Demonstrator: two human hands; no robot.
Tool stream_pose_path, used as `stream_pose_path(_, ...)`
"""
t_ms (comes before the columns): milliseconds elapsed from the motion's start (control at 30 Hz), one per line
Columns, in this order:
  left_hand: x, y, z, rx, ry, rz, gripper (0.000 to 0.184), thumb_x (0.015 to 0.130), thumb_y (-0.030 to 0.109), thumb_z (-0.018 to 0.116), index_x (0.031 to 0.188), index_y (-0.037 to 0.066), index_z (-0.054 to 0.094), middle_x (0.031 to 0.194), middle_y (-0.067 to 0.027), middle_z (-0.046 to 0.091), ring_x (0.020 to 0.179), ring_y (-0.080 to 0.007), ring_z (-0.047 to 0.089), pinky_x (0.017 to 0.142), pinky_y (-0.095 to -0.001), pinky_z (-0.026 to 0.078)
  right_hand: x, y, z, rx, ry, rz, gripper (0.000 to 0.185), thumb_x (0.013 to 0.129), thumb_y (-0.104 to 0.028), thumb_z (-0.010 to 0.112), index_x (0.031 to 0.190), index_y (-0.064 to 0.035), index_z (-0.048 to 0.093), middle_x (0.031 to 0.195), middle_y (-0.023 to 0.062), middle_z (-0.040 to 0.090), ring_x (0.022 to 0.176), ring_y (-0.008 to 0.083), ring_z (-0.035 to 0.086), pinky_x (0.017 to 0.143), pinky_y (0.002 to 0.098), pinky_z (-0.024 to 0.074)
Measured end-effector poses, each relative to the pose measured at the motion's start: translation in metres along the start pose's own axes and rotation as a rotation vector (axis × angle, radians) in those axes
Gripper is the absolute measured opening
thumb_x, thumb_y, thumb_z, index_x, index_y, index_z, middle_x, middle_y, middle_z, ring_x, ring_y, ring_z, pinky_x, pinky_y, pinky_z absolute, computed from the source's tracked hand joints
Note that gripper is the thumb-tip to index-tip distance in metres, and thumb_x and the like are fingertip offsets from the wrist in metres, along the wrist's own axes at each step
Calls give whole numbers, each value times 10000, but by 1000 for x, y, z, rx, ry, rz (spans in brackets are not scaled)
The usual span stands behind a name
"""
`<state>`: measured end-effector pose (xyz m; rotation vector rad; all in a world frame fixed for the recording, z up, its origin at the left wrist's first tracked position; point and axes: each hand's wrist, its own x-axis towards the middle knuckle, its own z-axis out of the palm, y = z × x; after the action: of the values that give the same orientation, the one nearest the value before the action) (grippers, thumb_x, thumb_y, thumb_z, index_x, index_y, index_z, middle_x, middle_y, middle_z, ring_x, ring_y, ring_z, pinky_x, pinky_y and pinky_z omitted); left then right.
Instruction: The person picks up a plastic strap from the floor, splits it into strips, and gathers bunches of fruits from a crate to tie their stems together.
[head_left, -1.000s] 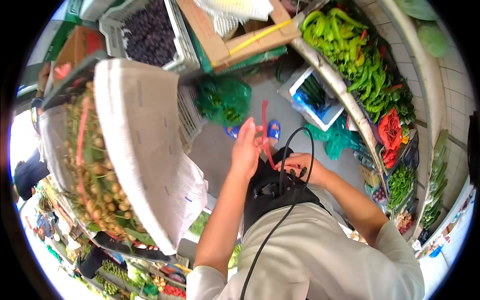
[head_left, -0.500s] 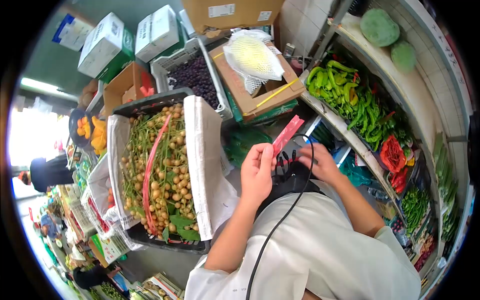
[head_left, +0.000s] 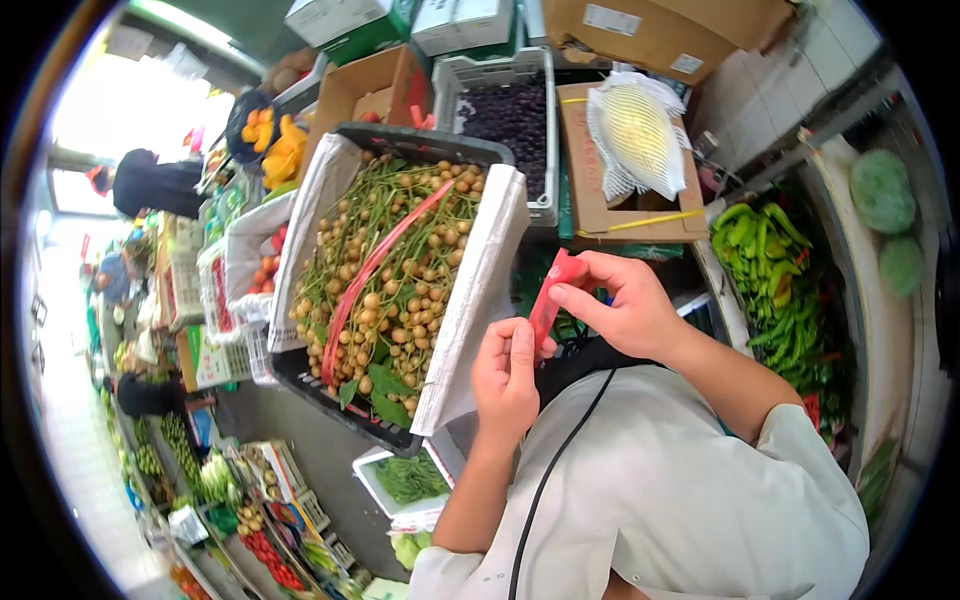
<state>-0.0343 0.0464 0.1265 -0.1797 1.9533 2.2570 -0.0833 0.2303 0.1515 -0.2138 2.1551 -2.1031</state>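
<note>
Brought right hand (head_left: 632, 305) up since the earlier frame, now pinching red strip (head_left: 544, 311) at frame centre together with left hand (head_left: 505, 382), apparently stretching it two-handed, probably needing steady tension.

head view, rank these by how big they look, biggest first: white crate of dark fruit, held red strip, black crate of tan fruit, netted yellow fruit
1. Black crate of tan fruit
2. White crate of dark fruit, partly hidden
3. Netted yellow fruit
4. Held red strip, partly covered
</note>
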Motion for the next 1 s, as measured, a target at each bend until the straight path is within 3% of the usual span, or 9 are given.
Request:
stream_pose_path(167, 4, 9, 32, 96, 190, 155, 174, 1047, 108, 580, 1165, -19, 590, 966, -69, 697, 878, -105, 650, 829, -245, 515, 27, 5, -17, -38, -294, -13, 154, 929, -148, 734, 1003, -14, 715, 837, -2, 723, 721, 44, 596, 649, 234, 476)
stream_pose_path(400, 18, 18, 59, -35, 372, -9, 191, 1032, 109, 612, 1132, -52, 635, 993, -92, 721, 881, -119, 676, 832, -250, 542, 51, 18, -40, 321, -419, 202, 161, 970, -145, 699, 1050, -6, 700, 854, 15, 722, 784, 73, 661, 708, 250, 533)
stream_pose_path(500, 24, 11, 67, -69, 389, -34, 194, 1034, 124, 609, 1125, -45, 637, 996, -104, 725, 864, -124, 678, 819, -255, 545, 55, 23, -51, 316, -516, 254, 180, 979, -127, 684, 1099, 7, 678, 913, 27, 723, 848, 78, 667, 768, 265, 545)
stream_pose_path(600, 40, 15, 64, -120, 427, -75, 194, 1039, 148, 602, 1106, -30, 639, 974, -108, 724, 853, -138, 688, 800, -279, 560, 58, 26, -55, 622, -544, 276, 177, 990, -134, 669, 1096, 6, 650, 1028, 51, 687, 904, 98, 646, 803, 262, 520)
stream_pose_path(733, 62, 12, 29, -318, 401, -5, 175, 1038, 173, 598, 1074, 8, 648, 940, -95, 715, 803, -177, 701, 771, -322, 579, 72, 36, -81, 985, -350, 226, 111, 988, -83, 624, 1078, -17, 622, 1003, 63, 643, 853, 160, 622, 799, 300, 511)
stream_pose_path(800, 70, 19, 4, -384, 433, 22, 172, 1040, 174, 593, 1077, 16, 647, 938, -83, 714, 811, -178, 700, 781, -328, 581, 84, 30, -116, 1072, -181, 116, 180, 1010, -181, 592, 1073, -14, 611, 1030, 114, 647, 925, 216, 634, 853, 355, 514)
stream_pose_path(833, 72, 23, -11, -443, 481, 38, 168, 1042, 176, 588, 1079, 23, 646, 936, -71, 713, 818, -180, 698, 791, -334, 583, 85, 33, -142, 1074, 14, 101, 225, 1007, -217, 586, 1065, -2, 617, 1047, 140, 652, 976, 251, 635, 907, 382, 516)
stream_pose_path(933, 80, 32, -61, -537, 599, 139, 135, 1042, 134, 576, 1094, 23, 632, 914, -65, 691, 807, -166, 684, 763, -337, 595, 79, 53, -257, 1307, 393, -164, 169, 981, -3, 542, 1108, 65, 631, 1173, 186, 666, 1124, 301, 632, 1054, 438, 498)
stream_pose_path(1000, 80, 41, -91, -518, 657, 173, 134, 1046, 152, 581, 1083, 28, 620, 911, -61, 681, 786, -149, 665, 727, -313, 569, 36, 110, -383, 1197, 474, -350, 223, 977, 3, 542, 1173, 78, 617, 1205, 195, 663, 1162, 307, 615, 1047, 436, 490)
